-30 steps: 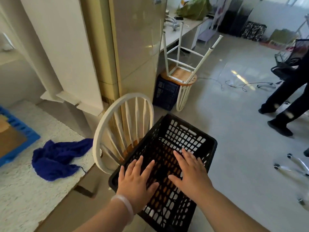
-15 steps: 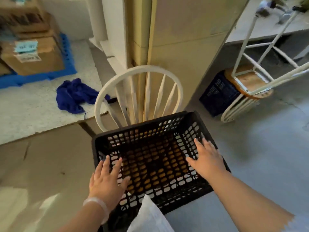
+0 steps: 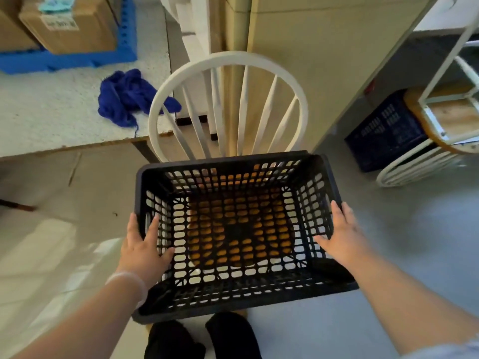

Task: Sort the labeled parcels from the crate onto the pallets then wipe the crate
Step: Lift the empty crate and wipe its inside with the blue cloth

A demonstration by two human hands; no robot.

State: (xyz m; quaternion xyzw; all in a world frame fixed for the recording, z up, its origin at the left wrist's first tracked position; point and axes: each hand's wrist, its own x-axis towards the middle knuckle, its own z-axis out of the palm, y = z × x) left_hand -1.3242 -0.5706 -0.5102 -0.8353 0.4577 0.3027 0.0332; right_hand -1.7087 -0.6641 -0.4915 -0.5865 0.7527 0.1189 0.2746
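An empty black lattice crate point(image 3: 233, 167) stands upright on the seat of a white spindle-back chair point(image 3: 228, 63). My left hand point(image 3: 141, 244) grips the crate's left wall, fingers over the rim. On the right wall rests my right hand point(image 3: 342, 234), fingers spread along the rim. A crumpled blue cloth point(image 3: 127, 97) lies on the speckled white platform point(image 3: 51, 110) to the upper left. Labeled cardboard parcels point(image 3: 70, 24) sit on a blue pallet point(image 3: 67, 58) at the top left.
A tall beige cabinet point(image 3: 311, 60) rises behind the chair. To the right, an upturned white stool point(image 3: 445, 120) rests on a dark blue crate point(image 3: 383, 130). My dark shoes point(image 3: 202, 338) show below the crate. Grey floor lies to the right.
The crate has gone from tilted on its side to upright on the chair seat. My hands have slid from the lattice face to the two side walls, and the view has tipped downward.
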